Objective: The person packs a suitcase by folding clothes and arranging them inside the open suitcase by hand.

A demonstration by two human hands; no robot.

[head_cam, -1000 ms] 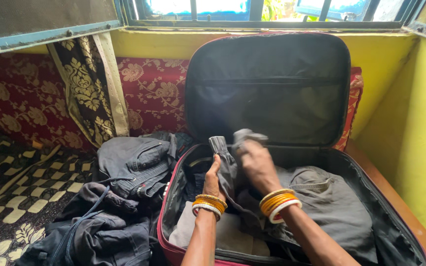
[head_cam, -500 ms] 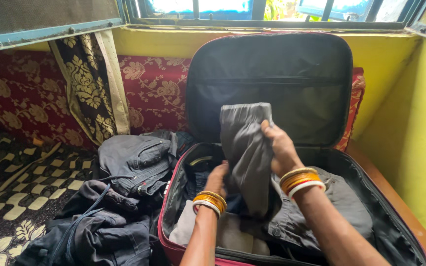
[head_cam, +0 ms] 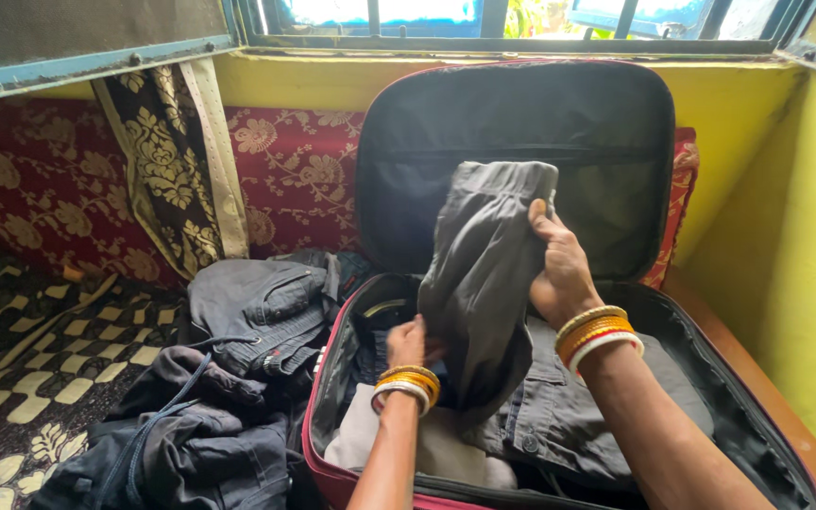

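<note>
Grey trousers (head_cam: 484, 274) hang in front of the raised lid (head_cam: 512, 123) of the open suitcase (head_cam: 328, 378), lifted above the clothes packed inside. Your right hand (head_cam: 559, 269) has its grip closed on the trousers near their upper edge, thumb up against the cloth, and holds them high so the fabric drapes down toward the case. Your left hand (head_cam: 408, 342) sits lower, inside the case, at the hanging fabric's left side; its fingers are hidden behind the cloth, so you cannot tell whether that grip is closed on anything. Both wrists carry orange and white bangles (head_cam: 599, 336). Under the trousers lies a folded grey garment (head_cam: 597, 406) with a button, and a pale cloth (head_cam: 427, 449) near the front wall. Left of the case, dark clothes (head_cam: 229, 378) are heaped on the patterned bedding (head_cam: 30, 359).
</note>
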